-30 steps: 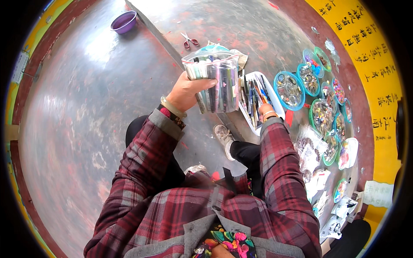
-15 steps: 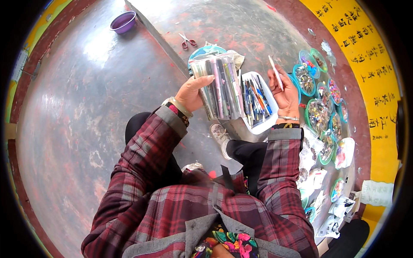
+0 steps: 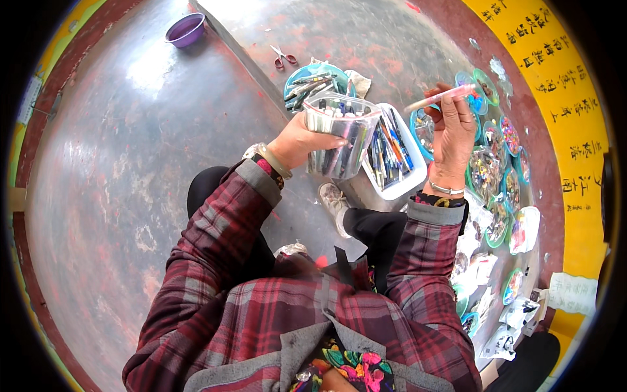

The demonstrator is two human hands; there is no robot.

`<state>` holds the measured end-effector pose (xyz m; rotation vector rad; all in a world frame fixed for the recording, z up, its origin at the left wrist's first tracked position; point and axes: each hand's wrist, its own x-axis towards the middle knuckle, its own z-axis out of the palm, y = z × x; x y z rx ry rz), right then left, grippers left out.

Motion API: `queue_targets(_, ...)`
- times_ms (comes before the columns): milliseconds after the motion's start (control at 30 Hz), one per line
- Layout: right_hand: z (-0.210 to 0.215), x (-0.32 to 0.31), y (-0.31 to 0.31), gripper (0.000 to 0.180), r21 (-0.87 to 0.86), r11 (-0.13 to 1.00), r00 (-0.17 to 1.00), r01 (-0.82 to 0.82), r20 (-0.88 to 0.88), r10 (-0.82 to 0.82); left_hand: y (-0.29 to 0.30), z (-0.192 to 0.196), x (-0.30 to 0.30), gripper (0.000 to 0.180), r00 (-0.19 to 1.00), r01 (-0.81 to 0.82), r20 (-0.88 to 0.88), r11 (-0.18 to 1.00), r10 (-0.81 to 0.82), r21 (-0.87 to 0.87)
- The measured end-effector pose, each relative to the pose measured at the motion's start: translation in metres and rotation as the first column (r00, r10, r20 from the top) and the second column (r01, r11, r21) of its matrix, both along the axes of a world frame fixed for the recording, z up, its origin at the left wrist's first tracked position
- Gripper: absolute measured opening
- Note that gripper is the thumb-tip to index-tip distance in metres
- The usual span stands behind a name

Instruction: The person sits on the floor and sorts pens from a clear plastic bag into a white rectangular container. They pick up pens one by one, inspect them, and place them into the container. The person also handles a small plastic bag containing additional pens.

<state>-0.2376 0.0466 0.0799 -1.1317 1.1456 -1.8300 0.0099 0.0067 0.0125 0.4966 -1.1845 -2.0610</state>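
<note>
My left hand (image 3: pixel 300 140) grips a clear plastic bag (image 3: pixel 341 157) full of pens, its mouth tilted up so the pen ends show inside. To the right, my right hand (image 3: pixel 454 137) pinches a pale pinkish pen (image 3: pixel 439 98) between thumb and fingers, held nearly level. Between the hands lies a white plastic tray (image 3: pixel 398 191) with many loose pens (image 3: pixel 392 153), mostly dark, blue and orange. Behind the bag a round blue basket (image 3: pixel 343 77) holds more pens (image 3: pixel 310 87). The bag hides part of its front.
Red-handled scissors (image 3: pixel 283 59) lie on the concrete floor beyond the basket. A purple basin (image 3: pixel 185 30) sits at the far left. Along the right stand several round baskets (image 3: pixel 484 171) of small parts and white plastic bags (image 3: pixel 524 230). My shoe (image 3: pixel 334 208) is near the tray.
The bag has tipped, its open top now facing me, uncovering pens in the blue basket. My right hand moved right, turning its pen from upright to nearly level.
</note>
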Motion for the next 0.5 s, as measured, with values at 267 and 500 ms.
queue_targets(267,0.023,0.019,0.017,0.061,-0.15,0.988,1.0,-0.02,0.02,0.024,0.006,-0.001,-0.007,0.039,0.996,0.031,0.085,0.98,-0.015,-0.195)
queue_targets(500,0.017,0.025,0.014,0.052,-0.15,0.979,0.991,-0.135,-0.032,0.131,0.005,-0.009,-0.008,0.045,0.967,0.135,0.243,0.97,-0.084,-0.203)
